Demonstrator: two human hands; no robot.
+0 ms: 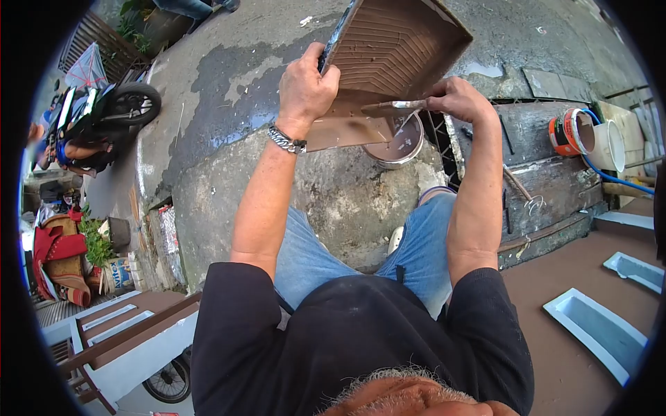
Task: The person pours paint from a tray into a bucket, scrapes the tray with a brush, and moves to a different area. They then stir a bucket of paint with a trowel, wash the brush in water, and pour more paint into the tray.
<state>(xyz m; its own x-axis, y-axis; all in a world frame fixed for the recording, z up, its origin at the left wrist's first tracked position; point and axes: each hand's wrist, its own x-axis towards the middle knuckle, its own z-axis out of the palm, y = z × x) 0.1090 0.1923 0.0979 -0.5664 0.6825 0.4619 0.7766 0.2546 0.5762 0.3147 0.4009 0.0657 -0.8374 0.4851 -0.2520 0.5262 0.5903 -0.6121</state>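
Note:
My left hand (309, 83) is closed on the left edge of a paint tray (388, 48), held tilted up with its ribbed, brown-coated inside facing me. In my right hand (460, 101) is a paintbrush (388, 108), its brown-smeared end lying against the lower part of the tray. Below the tray, a bucket of brown paint (406, 149) stands on the concrete between my feet and the tray, partly covered by it.
Wooden boards (548, 139) lie on the right, with an orange-and-white bucket (570, 132), a white container (609, 145) and a blue hose (617, 182) beyond. A motorcycle (104, 125) stands at the left. Wet patches mark the concrete (229, 90).

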